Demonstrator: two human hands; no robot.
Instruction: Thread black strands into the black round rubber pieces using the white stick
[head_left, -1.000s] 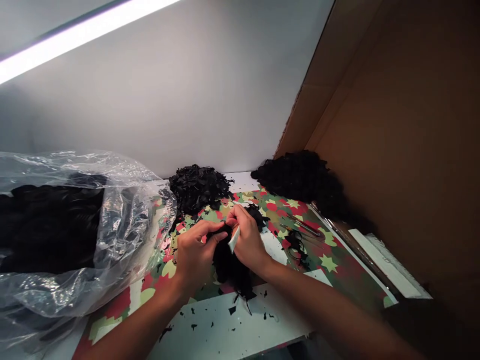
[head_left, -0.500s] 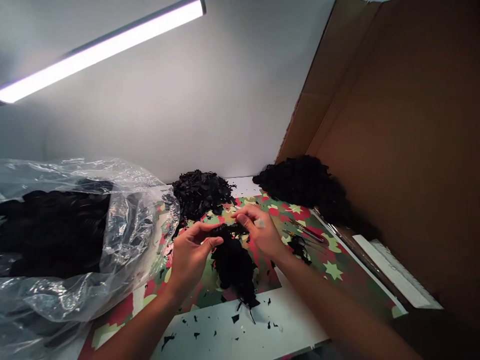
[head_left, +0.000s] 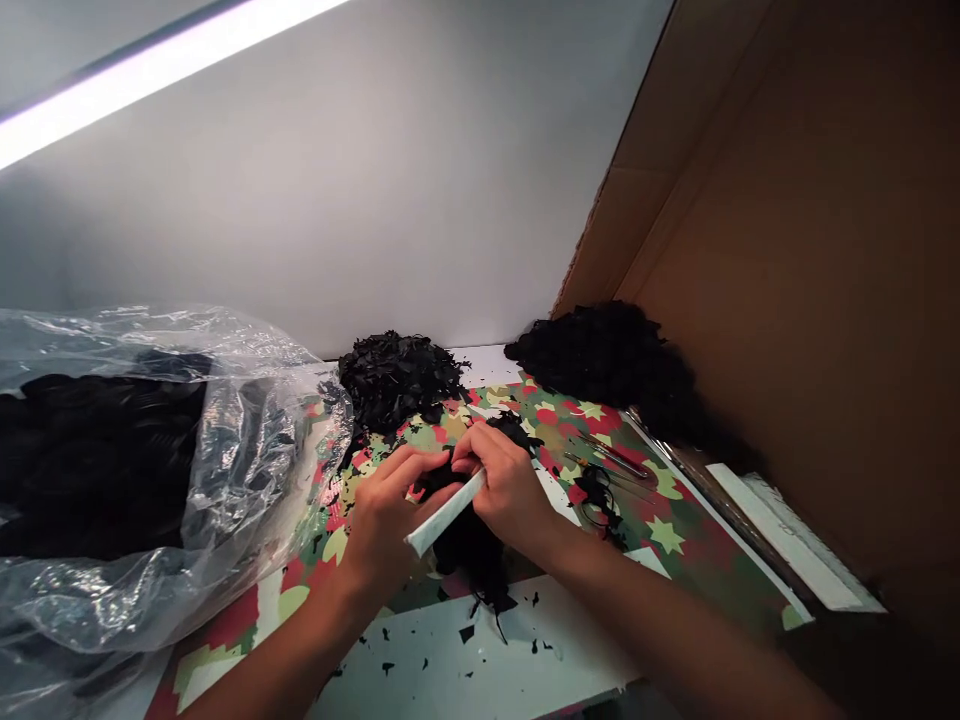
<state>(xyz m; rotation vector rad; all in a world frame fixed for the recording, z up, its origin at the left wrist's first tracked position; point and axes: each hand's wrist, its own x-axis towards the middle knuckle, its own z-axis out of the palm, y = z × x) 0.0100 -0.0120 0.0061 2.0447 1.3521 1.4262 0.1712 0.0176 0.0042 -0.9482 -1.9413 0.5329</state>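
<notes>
My left hand [head_left: 386,505] has its thumb and fingers closed around a small black piece [head_left: 433,480], whose exact kind I cannot make out. Close against it, my right hand [head_left: 510,485] grips a flat white strip [head_left: 448,514] that slants down and left across the left thumb. What the right fingertips do at the black piece is hidden. Below both hands lies a heap of dark, soft-looking pieces [head_left: 472,565], with thin shreds trailing from its front. More black scraps [head_left: 514,430] show just behind the right hand.
On the left, a clear plastic bag [head_left: 255,480] holds black pieces. Two black piles [head_left: 397,380] [head_left: 607,365] stand along the back. Slim metal tools [head_left: 615,457] lie on the patterned sheet [head_left: 664,540] at right, near a white bar [head_left: 795,540]. A cardboard wall [head_left: 787,250] rises beyond.
My hands have come closer together. The white strip now shows in my right hand, where it was not visible before. The view has shifted slightly.
</notes>
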